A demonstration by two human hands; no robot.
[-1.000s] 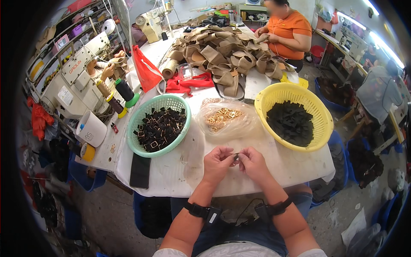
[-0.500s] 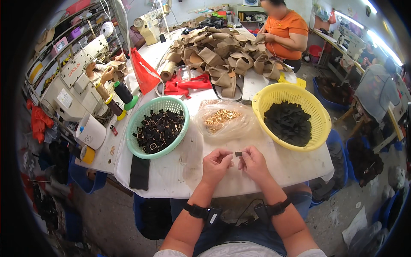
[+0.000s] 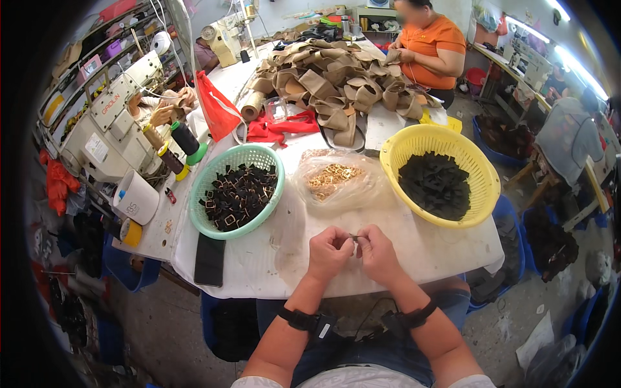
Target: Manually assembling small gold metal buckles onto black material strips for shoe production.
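Close together over the near edge of the table, my left hand (image 3: 328,252) and my right hand (image 3: 378,253) nearly touch at the fingertips. A short black fabric strip (image 3: 354,238) is pinched in my right fingers, its free end at the left fingertips. My left hand is closed too; what sits inside its pinch is hidden. Just beyond lies a clear plastic bag (image 3: 349,199) of small gold square rings (image 3: 331,176). A yellow basket (image 3: 479,205) at the right holds loose black strips (image 3: 435,187). At the left, a green basket (image 3: 202,223) contains black strips fitted with gold rings (image 3: 236,197).
A dark phone (image 3: 209,262) lies beside the green basket. Brown fabric pieces (image 3: 323,77) are heaped at the back, near a person in orange (image 3: 436,48). Thread spools (image 3: 184,137), a white cup (image 3: 137,197) and a sewing machine (image 3: 110,123) stand at the left.
My hands have come together, bringing the black strip to the left fingertips. The strip has turned and shows less of its face. Elsewhere, the person at the far left has shifted a hand.
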